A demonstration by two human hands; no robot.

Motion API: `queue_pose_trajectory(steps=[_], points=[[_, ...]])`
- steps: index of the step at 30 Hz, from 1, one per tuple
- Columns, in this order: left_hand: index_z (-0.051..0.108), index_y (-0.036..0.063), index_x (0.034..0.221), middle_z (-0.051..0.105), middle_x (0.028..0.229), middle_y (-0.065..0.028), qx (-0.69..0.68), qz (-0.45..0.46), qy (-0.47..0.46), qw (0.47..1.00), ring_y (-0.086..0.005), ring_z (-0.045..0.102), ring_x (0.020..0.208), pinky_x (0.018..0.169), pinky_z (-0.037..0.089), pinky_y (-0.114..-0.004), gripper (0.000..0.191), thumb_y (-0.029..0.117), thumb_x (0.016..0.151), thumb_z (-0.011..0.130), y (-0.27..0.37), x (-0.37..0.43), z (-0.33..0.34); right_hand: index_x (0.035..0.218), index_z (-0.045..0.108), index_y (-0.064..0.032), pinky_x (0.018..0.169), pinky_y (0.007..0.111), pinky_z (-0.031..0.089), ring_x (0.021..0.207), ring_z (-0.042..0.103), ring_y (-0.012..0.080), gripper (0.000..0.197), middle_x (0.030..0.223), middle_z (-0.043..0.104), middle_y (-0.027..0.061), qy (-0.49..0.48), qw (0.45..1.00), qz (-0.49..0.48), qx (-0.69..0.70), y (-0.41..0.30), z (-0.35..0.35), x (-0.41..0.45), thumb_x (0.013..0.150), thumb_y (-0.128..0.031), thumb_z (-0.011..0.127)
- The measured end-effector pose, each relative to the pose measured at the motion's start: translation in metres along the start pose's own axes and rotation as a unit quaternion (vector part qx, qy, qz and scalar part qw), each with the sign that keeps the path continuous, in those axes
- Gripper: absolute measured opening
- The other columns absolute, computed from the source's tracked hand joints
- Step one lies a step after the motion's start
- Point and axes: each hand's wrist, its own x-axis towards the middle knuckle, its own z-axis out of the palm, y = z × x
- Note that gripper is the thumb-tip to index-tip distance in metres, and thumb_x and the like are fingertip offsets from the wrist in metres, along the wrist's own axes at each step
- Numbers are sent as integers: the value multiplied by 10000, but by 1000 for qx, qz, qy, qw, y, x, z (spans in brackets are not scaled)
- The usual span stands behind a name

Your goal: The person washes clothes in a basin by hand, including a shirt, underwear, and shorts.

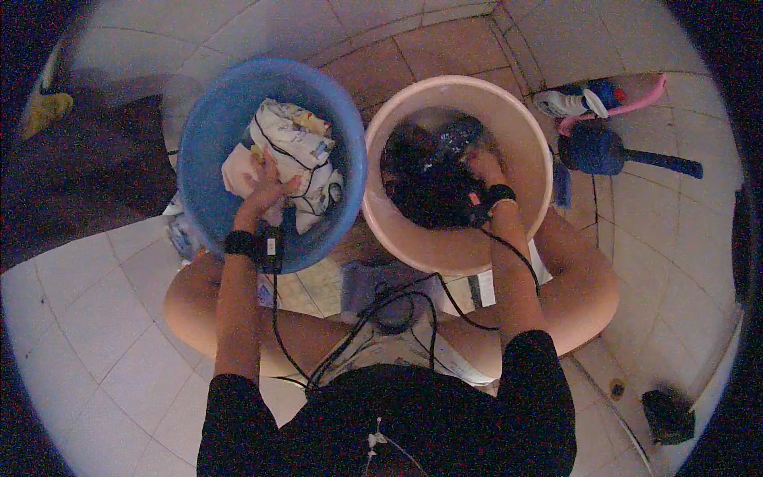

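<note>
A blue plastic basin (199, 179) stands on my left, with white printed cloth (292, 137) heaped inside. My left hand (265, 179) rests on this cloth, its fingers spread apart. To the right, touching the blue basin, is a pink plastic basin (459, 253). It contains dark wet-looking cloth (426, 191). My right hand (483, 164) reaches into the pink basin against the dark cloth, and its fingertips are too dim and blurred to make out. Both wrists wear black bands with cables attached.
Black cables (387, 298) cross my lap. Beyond the pink basin lie a dark blue dipper (593, 149) with a long handle, a white object (557, 104) and a pink strip (641, 104). A dark container (667, 414) and a floor drain (617, 389) are at lower right. Tiled walls (238, 36) stand close.
</note>
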Motion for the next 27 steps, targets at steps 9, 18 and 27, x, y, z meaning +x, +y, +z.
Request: queue_pose_trajectory(steps=[9,18,27], points=[[-106,68,1267,-28,1292,-278,-58,-15,1,998,-304,-160,1211,886,-182,-497,1023,531,633,551,19,-2,-10,722,583,-5,653,359,439,693,565,297,214,742,579,178,-13,987,-111,118,-29,-87,-50,712,-191,479],[366,-9,1138,351,1152,-251,-31,127,42,991,-353,370,1058,894,298,-350,631,313,646,595,98,-20,-28,805,570,9,646,270,418,689,536,148,176,731,573,67,-3,897,-22,442,-46,-210,-96,768,-132,471],[293,25,1187,375,1163,-182,-132,283,-44,949,-273,357,1094,907,293,-325,656,249,667,623,189,-47,0,970,490,17,785,352,436,867,521,194,235,954,525,88,74,629,-121,764,-92,-295,-130,815,-154,450]])
